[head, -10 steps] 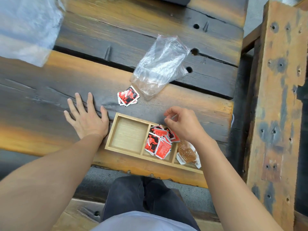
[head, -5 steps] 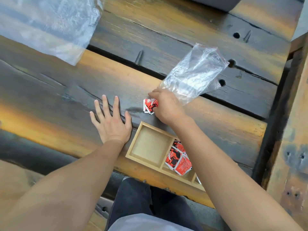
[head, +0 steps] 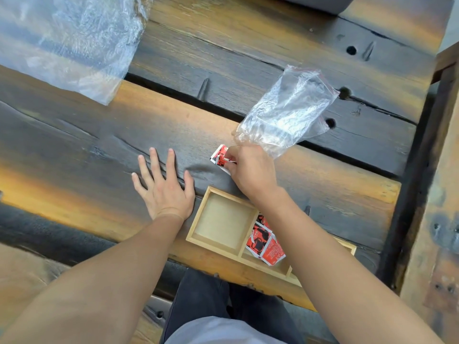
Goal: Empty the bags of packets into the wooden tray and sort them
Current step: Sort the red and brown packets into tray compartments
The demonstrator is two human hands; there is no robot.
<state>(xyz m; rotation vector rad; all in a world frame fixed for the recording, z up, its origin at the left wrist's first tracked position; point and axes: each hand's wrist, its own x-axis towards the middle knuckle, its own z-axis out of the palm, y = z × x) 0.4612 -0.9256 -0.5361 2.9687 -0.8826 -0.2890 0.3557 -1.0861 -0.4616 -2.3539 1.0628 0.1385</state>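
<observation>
Bare plank (head: 74,150) left of left hand (head: 164,192) (crumpled bag (head: 285,115) beyond wooden tray (head: 213,248))

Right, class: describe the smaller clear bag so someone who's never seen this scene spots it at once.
Find the wooden tray low in the picture. Beyond it the right hand pinches red packets; the bag lies just past that hand. It is far smaller than the plastic at top left.

We see a table (head: 74,145) of rough, cracked wood, a tray (head: 214,245) of smooth matt wood, a small bag (head: 285,115) at one o'clock and a large bag (head: 69,38) at ten, both crinkled glossy plastic, and shiny packets (head: 263,242).
</observation>
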